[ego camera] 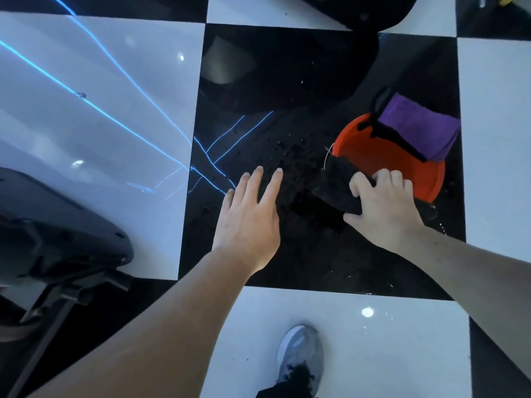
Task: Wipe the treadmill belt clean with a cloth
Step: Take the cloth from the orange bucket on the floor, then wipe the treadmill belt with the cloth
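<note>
- I am crouching over the checkered floor (344,326); the treadmill belt is not showing here, so wiping is not yet begun.
- The orange bucket (382,165) is sitting on a black tile, a purple cloth (419,124) draped over its rim.
- My right hand (385,208) is clenching a dark cloth (333,179) beside the bucket, probably for wetting.
- My left hand (250,214) is hovering flat, fingers (253,182) released.
- Next, I judge, carrying the cloth to the belt.

A gym, seemingly — glossy checkered floor (330,311), exercise machine base (57,231).
</note>
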Demonstrator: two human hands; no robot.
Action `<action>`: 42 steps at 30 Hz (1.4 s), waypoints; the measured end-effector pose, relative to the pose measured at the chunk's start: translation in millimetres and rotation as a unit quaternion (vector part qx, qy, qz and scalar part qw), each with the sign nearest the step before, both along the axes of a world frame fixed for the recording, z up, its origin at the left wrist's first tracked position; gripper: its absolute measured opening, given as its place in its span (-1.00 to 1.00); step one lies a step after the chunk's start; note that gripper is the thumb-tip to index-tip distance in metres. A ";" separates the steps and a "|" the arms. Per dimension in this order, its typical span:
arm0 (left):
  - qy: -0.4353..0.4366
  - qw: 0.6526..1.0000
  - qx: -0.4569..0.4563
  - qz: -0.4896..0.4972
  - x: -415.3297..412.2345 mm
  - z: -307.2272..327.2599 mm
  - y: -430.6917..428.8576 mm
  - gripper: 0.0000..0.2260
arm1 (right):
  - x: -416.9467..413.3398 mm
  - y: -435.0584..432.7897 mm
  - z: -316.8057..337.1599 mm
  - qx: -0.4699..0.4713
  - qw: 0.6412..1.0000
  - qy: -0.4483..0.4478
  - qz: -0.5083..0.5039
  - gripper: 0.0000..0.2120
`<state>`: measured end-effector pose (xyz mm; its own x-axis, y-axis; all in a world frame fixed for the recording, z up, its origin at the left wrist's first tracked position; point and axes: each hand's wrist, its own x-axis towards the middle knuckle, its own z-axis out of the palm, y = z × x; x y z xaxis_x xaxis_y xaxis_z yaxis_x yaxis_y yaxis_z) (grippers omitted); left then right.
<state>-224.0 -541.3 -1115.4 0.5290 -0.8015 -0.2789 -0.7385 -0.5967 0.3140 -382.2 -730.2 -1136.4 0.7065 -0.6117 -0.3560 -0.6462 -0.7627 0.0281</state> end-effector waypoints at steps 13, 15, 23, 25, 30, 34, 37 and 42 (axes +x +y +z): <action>-0.052 0.991 -0.054 0.110 56.3 81.7 98.2 -0.49 | 83.7 102.4 102.0 0.052 0.994 -0.080 0.045 -0.51; -0.067 0.987 -0.054 0.137 71.2 94.2 122.6 -0.51 | 104.0 128.1 114.3 0.067 0.992 -0.087 0.056 -0.52; -0.099 0.969 -0.047 0.220 129.3 137.8 246.1 -0.53 | 184.7 240.8 158.4 0.087 0.983 -0.118 0.108 -0.54; -0.105 0.963 -0.054 0.240 138.5 147.6 278.5 -0.53 | 200.7 267.4 169.8 0.093 0.979 -0.131 0.123 -0.54; -0.101 0.948 -0.074 0.291 152.8 167.0 358.5 -0.53 | 229.7 333.1 195.1 0.116 0.966 -0.178 0.150 -0.53; -0.112 0.932 -0.062 0.339 162.7 176.9 428.0 -0.53 | 253.6 391.7 209.1 0.126 0.958 -0.186 0.176 -0.50; -0.110 0.925 -0.062 0.358 161.4 179.4 461.6 -0.52 | 261.8 418.5 209.9 0.124 0.959 -0.176 0.186 -0.50; -0.118 0.906 -0.030 0.404 174.7 177.3 554.2 -0.51 | 291.5 492.5 204.3 0.135 0.960 -0.155 0.191 -0.51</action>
